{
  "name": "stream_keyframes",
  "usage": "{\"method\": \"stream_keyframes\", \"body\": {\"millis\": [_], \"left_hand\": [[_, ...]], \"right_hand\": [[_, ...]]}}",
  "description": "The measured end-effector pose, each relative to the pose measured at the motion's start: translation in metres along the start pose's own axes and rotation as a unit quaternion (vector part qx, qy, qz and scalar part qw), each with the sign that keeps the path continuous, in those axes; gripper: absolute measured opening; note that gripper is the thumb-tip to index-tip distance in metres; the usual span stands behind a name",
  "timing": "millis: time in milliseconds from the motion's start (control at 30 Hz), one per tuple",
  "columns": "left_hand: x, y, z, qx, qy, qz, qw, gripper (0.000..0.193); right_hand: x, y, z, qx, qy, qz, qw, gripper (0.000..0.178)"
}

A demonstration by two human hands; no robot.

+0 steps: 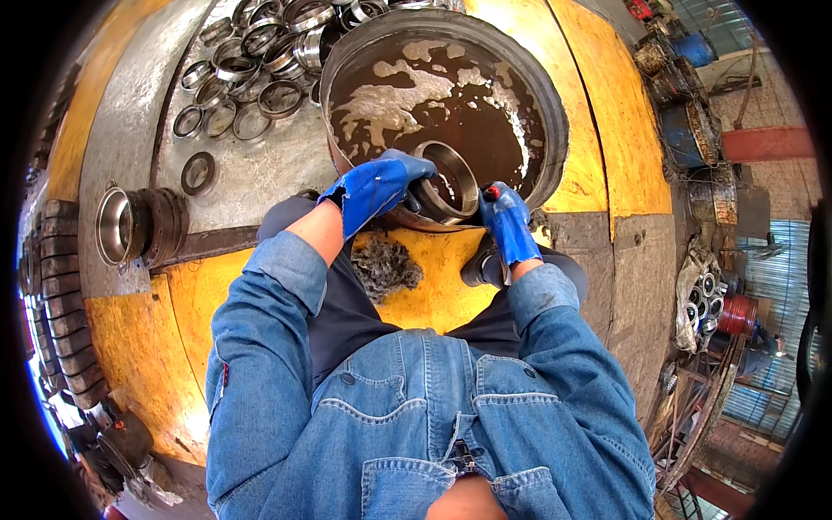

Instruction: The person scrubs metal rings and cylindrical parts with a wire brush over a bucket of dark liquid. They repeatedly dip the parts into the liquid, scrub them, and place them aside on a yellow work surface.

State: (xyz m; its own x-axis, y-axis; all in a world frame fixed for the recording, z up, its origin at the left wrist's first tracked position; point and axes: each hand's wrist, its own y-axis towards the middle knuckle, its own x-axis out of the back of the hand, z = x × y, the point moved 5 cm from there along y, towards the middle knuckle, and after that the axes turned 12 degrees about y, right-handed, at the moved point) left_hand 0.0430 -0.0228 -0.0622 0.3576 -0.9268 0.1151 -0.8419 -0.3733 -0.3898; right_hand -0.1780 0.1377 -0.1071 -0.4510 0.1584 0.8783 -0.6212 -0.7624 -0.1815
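Observation:
In my blue-gloved left hand (381,184) is a thick metal ring (466,184), tilted over the near rim of a round tub (556,130). Brown liquid (468,126) with patches of pale foam fills the tub. The left fingers wrap over the ring's left edge. My right hand (509,221), also in a blue glove, is closed beside the ring's right side. A small red-ended tool (492,192) pokes out of its grip; the rest is hidden by the glove, so its kind cannot be told. Between my legs lies a shaggy grey clump (386,269).
Many metal rings (234,69) are heaped on a metal sheet left of the tub. One flat dark ring (186,176) lies apart. A short stack of rings (165,224) stands at the far left. Drums (680,134) and a bag of metal parts (706,299) line the right side.

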Motion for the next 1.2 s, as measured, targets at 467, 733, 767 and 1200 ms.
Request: {"method": "stream_keyframes", "body": {"millis": [467, 733, 767, 1200], "left_hand": [[-0.001, 0.000, -0.001, 0.035, -0.052, 0.001, 0.998, 0.033], [0.001, -0.005, -0.004, 0.019, -0.017, 0.012, 1.000, 0.031], [0.002, -0.005, -0.002, 0.012, -0.007, 0.015, 1.000, 0.031], [0.001, -0.012, -0.015, 0.023, 0.032, 0.021, 0.999, 0.033]], "right_hand": [[0.000, -0.001, -0.002, 0.002, 0.007, -0.007, 1.000, 0.032], [0.004, -0.004, 0.007, -0.006, -0.004, -0.002, 1.000, 0.031], [0.005, -0.004, 0.011, -0.010, -0.005, 0.003, 1.000, 0.031], [0.003, -0.004, 0.004, 0.007, -0.001, -0.017, 1.000, 0.031]]}}
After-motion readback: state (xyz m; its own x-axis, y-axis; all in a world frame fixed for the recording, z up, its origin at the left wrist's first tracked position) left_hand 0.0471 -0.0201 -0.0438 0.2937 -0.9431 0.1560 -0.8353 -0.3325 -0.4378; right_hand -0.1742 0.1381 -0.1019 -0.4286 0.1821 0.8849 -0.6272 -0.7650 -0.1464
